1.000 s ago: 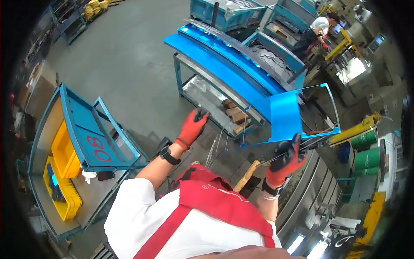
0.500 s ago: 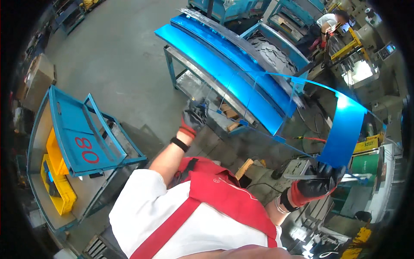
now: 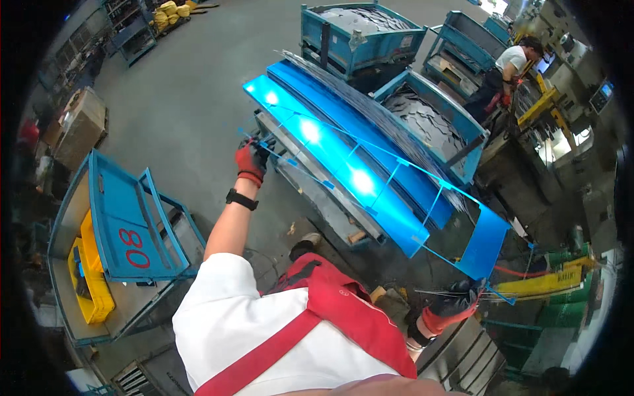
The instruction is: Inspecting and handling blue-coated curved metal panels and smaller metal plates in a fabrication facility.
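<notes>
A long, thin blue sheet-metal frame [image 3: 485, 241], with cut-out openings and a solid panel at its right end, stretches between my hands. My left hand [image 3: 254, 158], in a black and red glove, is closed on its far left end. At the right end my right hand [image 3: 456, 302], gloved alike, grips the edge below the solid panel. A thin grey rod [image 3: 432, 292] also sticks out from the right hand. Beneath the frame, glossy blue sheets [image 3: 317, 140] lie on a metal table [image 3: 300, 173]. The fingers are partly hidden by the gloves' dark colour.
Behind the blue sheets lies a pile of thin strips [image 3: 343, 84]. Beyond are blue bins [image 3: 456, 162] of grey scrap pieces. A blue cart [image 3: 135, 221] with yellow trays [image 3: 92, 290] stands left. At the far right a person [image 3: 508, 69] works by a machine.
My left hand has moved up and left and now grips the frame's left end. The right hand and solid panel have dropped and shifted left, bringing the frame over the blue sheets. My view has shifted.
</notes>
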The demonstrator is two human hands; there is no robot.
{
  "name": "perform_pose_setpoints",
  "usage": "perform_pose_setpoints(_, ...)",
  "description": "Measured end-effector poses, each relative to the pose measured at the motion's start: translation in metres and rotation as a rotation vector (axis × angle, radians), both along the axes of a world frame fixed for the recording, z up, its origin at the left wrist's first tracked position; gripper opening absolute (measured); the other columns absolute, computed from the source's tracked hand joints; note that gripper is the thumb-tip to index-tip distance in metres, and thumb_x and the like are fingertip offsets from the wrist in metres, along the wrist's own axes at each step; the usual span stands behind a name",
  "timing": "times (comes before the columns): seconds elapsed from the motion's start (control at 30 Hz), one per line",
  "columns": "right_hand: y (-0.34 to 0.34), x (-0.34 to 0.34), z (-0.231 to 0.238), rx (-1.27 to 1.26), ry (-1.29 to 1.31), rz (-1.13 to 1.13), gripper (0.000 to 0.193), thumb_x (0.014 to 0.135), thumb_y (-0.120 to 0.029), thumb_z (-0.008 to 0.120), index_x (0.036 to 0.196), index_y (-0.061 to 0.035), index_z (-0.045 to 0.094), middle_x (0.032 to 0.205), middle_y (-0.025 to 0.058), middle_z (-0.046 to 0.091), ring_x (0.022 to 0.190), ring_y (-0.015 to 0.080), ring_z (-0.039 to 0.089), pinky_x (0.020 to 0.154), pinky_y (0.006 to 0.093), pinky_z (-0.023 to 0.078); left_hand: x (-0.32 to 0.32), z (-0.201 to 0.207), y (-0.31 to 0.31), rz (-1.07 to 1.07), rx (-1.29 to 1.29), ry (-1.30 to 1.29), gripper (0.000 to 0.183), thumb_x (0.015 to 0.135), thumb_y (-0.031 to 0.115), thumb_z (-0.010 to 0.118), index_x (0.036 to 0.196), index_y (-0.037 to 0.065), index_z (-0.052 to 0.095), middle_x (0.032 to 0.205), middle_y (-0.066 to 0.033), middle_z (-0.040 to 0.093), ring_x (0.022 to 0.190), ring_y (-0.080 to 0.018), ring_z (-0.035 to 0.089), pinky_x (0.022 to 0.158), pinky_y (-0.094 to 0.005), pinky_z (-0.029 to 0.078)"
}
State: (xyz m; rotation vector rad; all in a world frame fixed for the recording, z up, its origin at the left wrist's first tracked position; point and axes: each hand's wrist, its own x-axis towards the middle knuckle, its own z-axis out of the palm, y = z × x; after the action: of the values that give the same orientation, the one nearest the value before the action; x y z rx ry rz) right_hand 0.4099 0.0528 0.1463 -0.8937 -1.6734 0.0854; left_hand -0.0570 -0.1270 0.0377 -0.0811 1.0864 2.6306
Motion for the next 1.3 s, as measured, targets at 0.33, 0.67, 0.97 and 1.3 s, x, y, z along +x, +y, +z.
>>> perform_pose_setpoints(0.33, 0.099, -0.059, -0.101, -0.704, 0.785, 0.292, 0.03, 0.082, -0.019, 0.05, 0.105, -0.0001, 0.053, 0.092, 0.0069, 0.059, 0.076, 0.0153, 0.055, 0.068, 0.029, 0.045, -0.105, 0.034, 0.169, -0.096, -0.208, 0.138, 0.015, 0.083, 0.004, 0.046, 0.097, 0.003, 0.051, 0.075, -0.0101, 0.05, 0.057, -0.0245, 0.058, 0.047, -0.0356, 0.051)
perform_pose_setpoints(0.67, 0.205, -0.141, -0.141, -0.987, 1.284, 0.005, 0.018, 0.081, -0.027, 0.048, 0.081, -0.0104, 0.056, 0.067, 0.0022, 0.056, 0.059, 0.0134, 0.051, 0.056, 0.0275, 0.042, -0.225, -0.029, 0.298, -0.191, -0.404, 0.244, 0.008, 0.078, 0.009, 0.057, 0.081, 0.002, 0.056, 0.071, -0.0068, 0.056, 0.054, -0.0188, 0.057, 0.048, -0.0291, 0.049)
perform_pose_setpoints(0.97, 0.276, -0.169, -0.197, -1.03, 1.341, 0.182, 0.016, 0.08, -0.022, 0.051, 0.072, -0.0085, 0.051, 0.062, 0.0081, 0.056, 0.058, 0.0207, 0.055, 0.051, 0.0281, 0.043, -0.242, -0.084, 0.366, -0.28, -0.404, 0.198, 0.016, 0.079, 0.006, 0.052, 0.095, 0.003, 0.053, 0.082, -0.0104, 0.056, 0.06, -0.0272, 0.059, 0.052, -0.035, 0.051)
perform_pose_setpoints(1.3, 0.235, -0.141, -0.202, -1.394, 1.17, 0.057, 0.021, 0.081, -0.027, 0.046, 0.08, -0.0102, 0.059, 0.075, 0.0038, 0.061, 0.052, 0.0121, 0.046, 0.048, 0.0254, 0.038, -0.252, -0.152, 0.389, -0.4, -1.414, 0.78, 0.029, 0.076, 0.029, 0.056, 0.078, 0.001, 0.061, 0.071, -0.0101, 0.061, 0.056, -0.0181, 0.056, 0.051, -0.0319, 0.044)
